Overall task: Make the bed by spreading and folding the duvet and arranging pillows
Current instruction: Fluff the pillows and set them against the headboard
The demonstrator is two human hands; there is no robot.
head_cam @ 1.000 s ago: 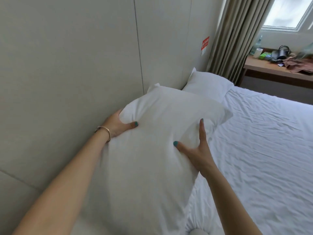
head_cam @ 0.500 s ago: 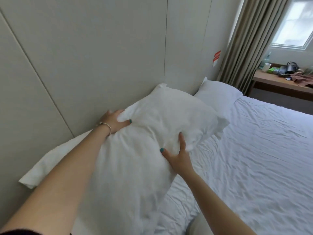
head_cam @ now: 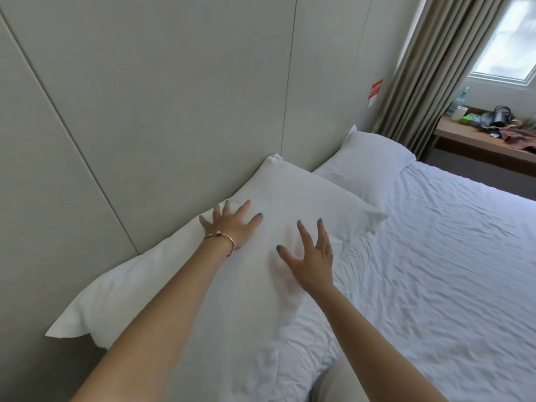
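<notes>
While left hand (head_cam: 229, 227) presses flat, fingers spread, on near pillow (head_cam: 290, 198) against wall panel (head_cam: 145, 97), right hand (head_cam: 311, 256) hovers over it, fingers apart, holding nothing

The big white stuffed pillow (head_cam: 290, 198) lies mid-frame along the beige panelled headboard wall (head_cam: 145, 97), stacked on another white pillow (head_cam: 95, 309) poking out toward the lower left, with a third white pillow (head_cam: 374, 158) behind it further along the wall toward the upper right. Left hand (head_cam: 232, 224) rests flat on the big pillow by the wall, right hand (head_cam: 313, 256) just right of it with fingers spread. The rumpled white duvet (head_cam: 435, 271) fills the right of the frame, and the brown wooden desk (head_cam: 475, 143) sits at the upper right beyond it, beside the grey-brown pleated curtain (head_cam: 429, 68).
</notes>
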